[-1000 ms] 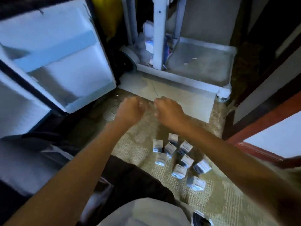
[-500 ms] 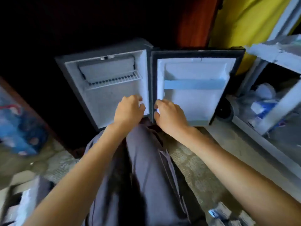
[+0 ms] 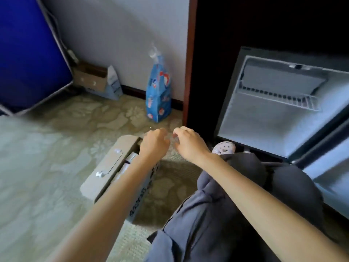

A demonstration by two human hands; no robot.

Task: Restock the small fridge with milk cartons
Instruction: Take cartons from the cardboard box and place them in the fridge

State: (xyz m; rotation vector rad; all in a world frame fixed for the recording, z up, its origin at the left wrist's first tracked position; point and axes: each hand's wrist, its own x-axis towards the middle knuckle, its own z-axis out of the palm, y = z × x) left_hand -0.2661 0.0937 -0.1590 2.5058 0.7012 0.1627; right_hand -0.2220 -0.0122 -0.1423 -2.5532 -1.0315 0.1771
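The small fridge [image 3: 273, 118] stands open at the right, its white inside bare except for a wire shelf [image 3: 279, 96]; its door [image 3: 332, 167] swings out at the far right. An open cardboard box [image 3: 107, 167] lies on the carpet under my left forearm, with pale cartons [image 3: 130, 161] partly visible inside. My left hand [image 3: 154, 143] and my right hand [image 3: 189, 143] hover close together above the box's far end, fingers curled. They pinch what looks like a small piece of clear film [image 3: 172, 138] between them, which is blurred.
A blue printed bag [image 3: 158, 93] stands against the wall beside a dark wooden post [image 3: 188, 63]. A blue panel [image 3: 28, 53] leans at the left, a small brown box [image 3: 90, 78] behind it. My knees and one pale shoe [image 3: 223, 148] are in front of the fridge.
The view has swung left, from the cartons on the floor, past the open fridge, to the cardboard box. Both hands have stayed close together with curled fingers throughout.
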